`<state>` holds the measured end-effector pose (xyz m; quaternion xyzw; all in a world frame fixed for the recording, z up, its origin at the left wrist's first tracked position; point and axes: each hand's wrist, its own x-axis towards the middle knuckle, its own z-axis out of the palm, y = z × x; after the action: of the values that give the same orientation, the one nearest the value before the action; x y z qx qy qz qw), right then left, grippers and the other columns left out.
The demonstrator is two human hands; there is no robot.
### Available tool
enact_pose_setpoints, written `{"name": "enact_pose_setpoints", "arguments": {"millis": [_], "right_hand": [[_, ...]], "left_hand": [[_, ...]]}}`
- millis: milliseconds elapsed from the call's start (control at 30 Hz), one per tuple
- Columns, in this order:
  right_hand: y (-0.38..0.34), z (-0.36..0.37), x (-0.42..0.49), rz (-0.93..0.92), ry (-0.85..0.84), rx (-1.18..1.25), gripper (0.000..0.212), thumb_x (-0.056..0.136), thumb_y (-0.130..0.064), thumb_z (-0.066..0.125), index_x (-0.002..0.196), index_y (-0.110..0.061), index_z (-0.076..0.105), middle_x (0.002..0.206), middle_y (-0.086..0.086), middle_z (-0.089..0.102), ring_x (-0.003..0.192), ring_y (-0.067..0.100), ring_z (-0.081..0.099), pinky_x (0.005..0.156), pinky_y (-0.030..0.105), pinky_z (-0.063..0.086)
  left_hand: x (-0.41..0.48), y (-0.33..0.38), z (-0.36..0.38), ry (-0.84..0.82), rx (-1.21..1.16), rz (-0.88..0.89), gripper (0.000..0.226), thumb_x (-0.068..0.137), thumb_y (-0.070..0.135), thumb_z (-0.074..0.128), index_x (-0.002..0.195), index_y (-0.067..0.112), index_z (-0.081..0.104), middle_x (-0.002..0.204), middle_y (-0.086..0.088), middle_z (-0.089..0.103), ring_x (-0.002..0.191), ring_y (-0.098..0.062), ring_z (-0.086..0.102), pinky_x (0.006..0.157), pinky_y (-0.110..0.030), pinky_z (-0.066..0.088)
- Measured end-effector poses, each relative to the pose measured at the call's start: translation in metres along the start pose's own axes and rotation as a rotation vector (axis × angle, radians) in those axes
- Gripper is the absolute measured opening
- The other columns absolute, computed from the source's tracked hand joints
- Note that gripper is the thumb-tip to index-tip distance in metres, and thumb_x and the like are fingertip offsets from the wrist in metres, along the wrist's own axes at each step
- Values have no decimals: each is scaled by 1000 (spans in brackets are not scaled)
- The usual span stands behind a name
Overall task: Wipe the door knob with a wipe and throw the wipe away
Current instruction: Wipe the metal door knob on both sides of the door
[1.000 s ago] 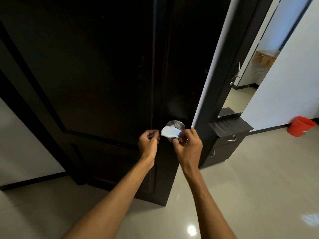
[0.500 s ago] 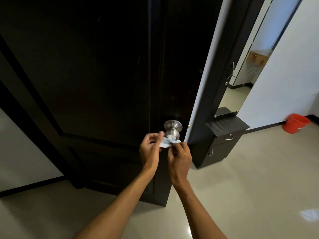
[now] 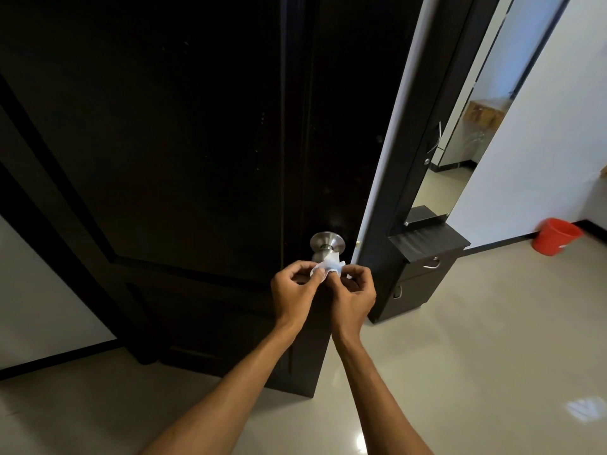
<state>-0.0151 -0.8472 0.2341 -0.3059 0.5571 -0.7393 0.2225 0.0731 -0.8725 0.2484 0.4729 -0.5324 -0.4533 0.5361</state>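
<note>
Both hands have dropped away from the door knob (image 3: 327, 242) since a second ago, when the right hand held the wipe against it; the knob now shows bare. The white wipe (image 3: 328, 266) is bunched between the two hands, just below the knob and in front of its lower edge; whether it touches the metal cannot be told. The left hand (image 3: 294, 290) pinches the wipe's left end with curled fingers and thumb. The right hand (image 3: 354, 294) pinches the right end the same way. Both bare forearms reach up from the bottom of the view.

The round silver knob sits near the right edge of a dark panelled door (image 3: 197, 152). Right of the door stands a low dark cabinet (image 3: 423, 274) with two drawers, both shut, so their contents are hidden. Well apart, by the white wall at far right, a red bucket (image 3: 556, 237) stands on the pale glossy floor (image 3: 476, 356). Its inside cannot be made out from here.
</note>
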Motion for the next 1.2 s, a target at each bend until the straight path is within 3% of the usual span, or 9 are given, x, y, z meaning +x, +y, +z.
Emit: {"name": "enact_pose_setpoints", "arguments": {"millis": [233, 400, 467, 533, 600, 800, 967, 1067, 1200], "right_hand": [[1, -2, 7, 96, -5, 9, 25, 87, 4, 68, 101, -16, 72, 92, -6, 75, 85, 13, 73, 72, 25, 61], [-3, -10, 14, 86, 15, -17, 17, 90, 0, 66, 99, -13, 75, 85, -8, 75, 79, 9, 72, 66, 20, 58], [-8, -14, 20, 63, 32, -37, 15, 91, -3, 66, 98, -12, 75, 84, -4, 75, 79, 12, 72, 65, 25, 60], [-12, -17, 27, 42, 51, -68, 14, 92, -5, 65, 99, -13, 74, 89, 0, 75, 81, 15, 72, 67, 32, 62], [-16, -22, 34, 42, 68, -81, 14, 94, -5, 64, 102, -10, 73, 97, 5, 74, 87, 18, 72, 72, 37, 63], [-35, -41, 66, 13, 52, -158, 16, 94, -3, 65, 109, -1, 70, 108, 15, 71, 100, 26, 70, 87, 45, 62], [-41, -51, 88, -18, -27, -137, 14, 93, -4, 68, 107, -2, 71, 108, 14, 71, 97, 22, 71, 81, 32, 64], [-39, -53, 97, -7, -80, -116, 13, 93, -4, 68, 106, -3, 71, 110, 14, 70, 97, 22, 71, 82, 36, 64], [-35, -61, 107, 41, -222, -83, 11, 93, -4, 68, 103, -8, 73, 106, 7, 71, 95, 22, 71, 82, 38, 63]], "left_hand": [[2, 9, 3, 133, 47, 59, 15, 91, 10, 70, 105, 13, 69, 107, -4, 70, 94, -14, 68, 69, -15, 56], [6, 17, 14, 156, 131, 74, 30, 86, 21, 77, 113, 13, 68, 121, -1, 59, 108, -14, 59, 82, -32, 59], [6, 19, 22, 129, 182, 83, 37, 84, 28, 80, 116, 15, 67, 124, -2, 57, 109, -13, 58, 80, -26, 56], [6, 21, 30, 109, 263, 107, 41, 82, 29, 81, 118, 17, 66, 124, -2, 57, 104, -10, 57, 71, -12, 47], [7, 21, 36, 109, 336, 109, 44, 81, 29, 82, 119, 17, 65, 122, -2, 57, 100, -8, 53, 66, -7, 38], [7, 24, 49, 159, 417, 100, 42, 78, 27, 83, 114, 18, 64, 117, -3, 58, 95, -7, 48, 62, -9, 34], [-3, 26, 50, 225, 462, 99, 41, 73, 27, 84, 108, 20, 63, 110, 4, 55, 93, -9, 49, 62, -12, 35], [-15, 25, 48, 262, 493, 99, 44, 72, 27, 85, 110, 19, 63, 110, 8, 51, 96, -6, 44, 63, -11, 32], [-40, 30, 47, 348, 504, 89, 42, 72, 20, 85, 108, 18, 64, 110, 2, 57, 97, -12, 55, 66, -12, 37]]}}
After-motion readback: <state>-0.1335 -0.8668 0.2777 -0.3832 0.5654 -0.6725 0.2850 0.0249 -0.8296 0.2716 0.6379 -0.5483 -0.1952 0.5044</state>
